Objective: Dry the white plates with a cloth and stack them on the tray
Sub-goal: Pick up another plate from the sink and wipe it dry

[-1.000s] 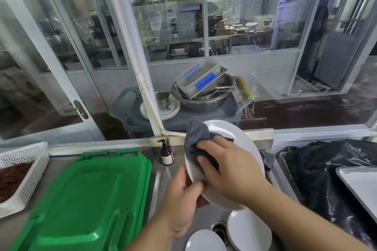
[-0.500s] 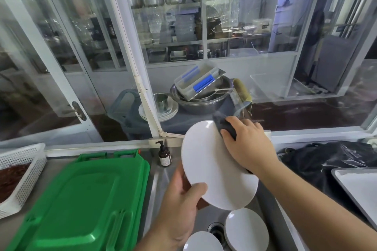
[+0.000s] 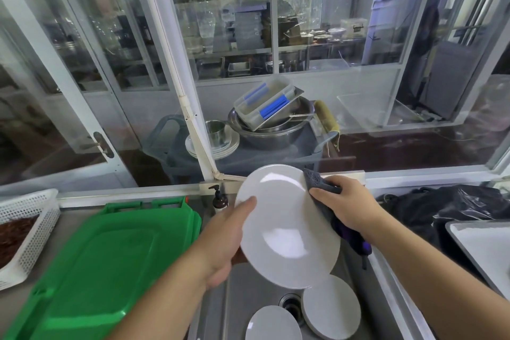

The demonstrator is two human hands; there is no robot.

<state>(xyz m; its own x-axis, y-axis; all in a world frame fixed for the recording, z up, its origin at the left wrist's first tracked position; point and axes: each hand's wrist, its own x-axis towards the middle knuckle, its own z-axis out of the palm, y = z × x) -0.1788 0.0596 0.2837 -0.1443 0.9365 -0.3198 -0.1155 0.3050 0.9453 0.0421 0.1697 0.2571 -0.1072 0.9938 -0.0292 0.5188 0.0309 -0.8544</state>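
A white plate (image 3: 284,226) is held tilted above the steel sink (image 3: 240,301). My left hand (image 3: 220,240) grips its left rim, thumb on the face. My right hand (image 3: 347,204) holds a dark grey cloth (image 3: 321,185) against the plate's upper right edge; part of the cloth hangs down behind the plate. Two more white plates (image 3: 331,306) (image 3: 273,324) lie in the sink beside the drain. A green tray (image 3: 99,265) lies on the counter to the left.
A white basket (image 3: 24,232) with reddish contents stands at the far left. A small pump bottle (image 3: 220,200) stands behind the sink. A black plastic bag (image 3: 452,210) and a metal tray (image 3: 485,248) lie on the right. A glass window runs behind.
The cloth hand slid from the plate's face to its upper right rim. My left hand shifted higher on the left rim, and the plate now faces me.
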